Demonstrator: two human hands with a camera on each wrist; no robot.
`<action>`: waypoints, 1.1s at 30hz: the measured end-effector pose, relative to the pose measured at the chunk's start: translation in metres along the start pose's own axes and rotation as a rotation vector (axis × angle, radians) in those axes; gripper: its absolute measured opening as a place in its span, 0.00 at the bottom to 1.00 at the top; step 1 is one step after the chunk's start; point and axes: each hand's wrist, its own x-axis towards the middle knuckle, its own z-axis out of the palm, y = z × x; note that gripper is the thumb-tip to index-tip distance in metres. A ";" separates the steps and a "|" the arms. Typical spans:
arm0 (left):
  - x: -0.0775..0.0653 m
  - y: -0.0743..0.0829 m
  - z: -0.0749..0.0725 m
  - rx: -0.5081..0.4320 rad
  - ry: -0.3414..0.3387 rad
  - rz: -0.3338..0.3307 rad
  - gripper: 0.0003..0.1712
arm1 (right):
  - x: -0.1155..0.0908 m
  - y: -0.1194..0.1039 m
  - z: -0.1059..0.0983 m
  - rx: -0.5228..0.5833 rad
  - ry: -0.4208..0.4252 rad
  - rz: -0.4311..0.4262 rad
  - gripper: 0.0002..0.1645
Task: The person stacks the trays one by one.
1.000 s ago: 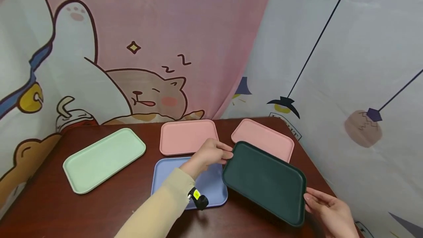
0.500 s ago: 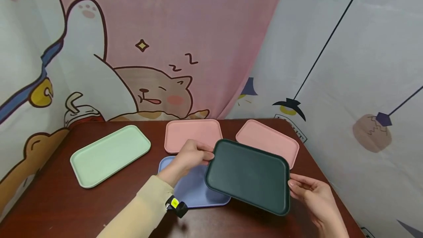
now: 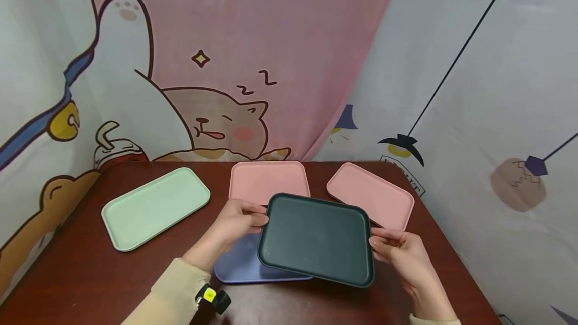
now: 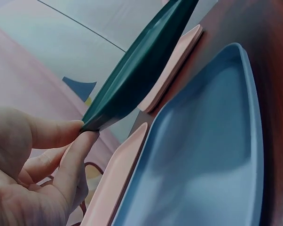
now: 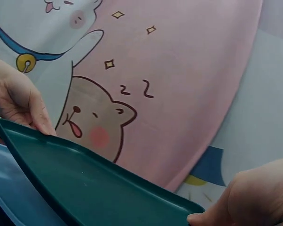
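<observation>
Both hands hold up a dark green rectangular tray (image 3: 316, 239), tilted slightly lower on its right side. My left hand (image 3: 237, 224) pinches its left edge between thumb and fingers, seen close in the left wrist view. On the opposite short edge, the thumb and fingers of my right hand (image 3: 402, 255) pinch the rim. Under the raised tray lies a blue tray (image 3: 239, 262), partly covered by it in the head view; the left wrist view shows a gap between the two. A pink tray (image 3: 268, 179) is just behind the blue one.
A second pink tray (image 3: 370, 194) lies angled at the back right. At the left, a light green tray (image 3: 155, 207) rests diagonally on the dark red-brown table (image 3: 90, 275). A printed cloth (image 3: 289, 54) hangs behind the table and along its right side.
Both hands have carried the dark green tray leftward, from over the table's right part to partly over the blue tray. Its tilt has lessened. The head view has shifted slightly.
</observation>
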 end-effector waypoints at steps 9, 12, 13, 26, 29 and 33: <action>-0.014 -0.003 -0.020 -0.012 0.049 -0.019 0.12 | 0.010 -0.007 0.016 0.015 -0.054 -0.032 0.22; -0.019 -0.002 -0.025 0.001 0.056 -0.022 0.13 | 0.011 -0.009 0.021 0.008 -0.079 -0.049 0.22; -0.020 -0.002 -0.026 0.002 0.060 -0.024 0.13 | 0.012 -0.009 0.022 0.007 -0.084 -0.052 0.22; -0.033 -0.004 -0.041 -0.006 0.098 -0.062 0.14 | 0.019 -0.011 0.040 0.016 -0.113 -0.062 0.21; -0.036 -0.006 -0.045 -0.012 0.101 -0.066 0.15 | 0.021 -0.012 0.045 0.013 -0.120 -0.062 0.21; -0.038 -0.010 -0.050 -0.015 0.102 -0.066 0.17 | 0.024 -0.012 0.051 0.007 -0.129 -0.067 0.20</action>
